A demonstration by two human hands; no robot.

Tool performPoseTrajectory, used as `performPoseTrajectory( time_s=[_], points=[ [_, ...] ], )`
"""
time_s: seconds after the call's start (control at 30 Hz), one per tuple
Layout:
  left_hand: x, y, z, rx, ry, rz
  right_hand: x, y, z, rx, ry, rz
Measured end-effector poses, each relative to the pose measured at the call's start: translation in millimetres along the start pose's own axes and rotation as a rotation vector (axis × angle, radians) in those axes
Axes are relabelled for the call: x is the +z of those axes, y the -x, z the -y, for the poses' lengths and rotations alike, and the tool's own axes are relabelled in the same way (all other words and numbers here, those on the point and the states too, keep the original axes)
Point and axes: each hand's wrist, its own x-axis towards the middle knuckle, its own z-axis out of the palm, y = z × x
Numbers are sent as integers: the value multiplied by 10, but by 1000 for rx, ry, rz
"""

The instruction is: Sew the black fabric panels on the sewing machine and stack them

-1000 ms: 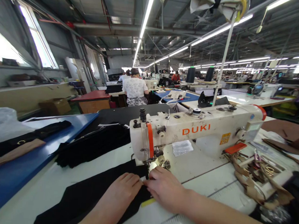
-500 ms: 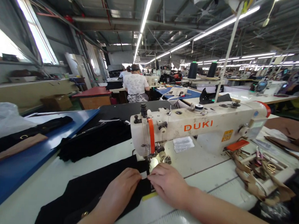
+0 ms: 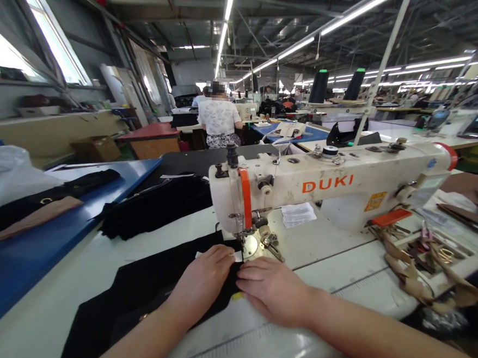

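A black fabric piece (image 3: 133, 286) with a small gold-coloured metal fitting lies on the machine bed, its upper right end near the needle. My left hand (image 3: 210, 272) has its fingers closed and pressed down on this fabric. A white strip (image 3: 237, 256) shows on both sides of those fingertips. Close by, my right hand (image 3: 274, 285) has its fingers together on the fabric's right edge, just in front of the needle area; its fingertips are partly hidden. The sewing machine (image 3: 324, 179), white with orange parts, stands over the work. A bit of yellow (image 3: 237, 296) shows beside my right fingers.
A tray (image 3: 458, 260) with scissors and brown scraps sits at the right. Dark fabric (image 3: 155, 208) is piled beyond the work, left of the machine head. On the blue table (image 3: 23, 278) are a plastic bag and fabric pieces. A co-worker (image 3: 219, 115) sits ahead, facing away.
The fabric and my left hand have shifted slightly toward the machine. More of the white strip now shows, also left of my left fingers. Less of the yellow piece is visible. The view has tilted down.
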Motion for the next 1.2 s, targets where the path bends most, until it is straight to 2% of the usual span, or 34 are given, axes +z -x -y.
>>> performPoseTrajectory(
  time_s=[0.07,0.4,0.87,1.03,1.2],
  points=[
    [20,-6,-14,-1,0,30,-4,1,3,-4,11,10],
    [33,51,-23,16,-24,2,36,18,-2,-21,26,-11],
    [9,27,-30,7,-10,52,7,20,-2,-10,-3,-3],
    [-17,19,-54,18,-6,32,-60,-29,-103,81,-9,-35],
    [-43,15,-96,23,-19,28,-58,-126,-232,111,95,1]
  ],
)
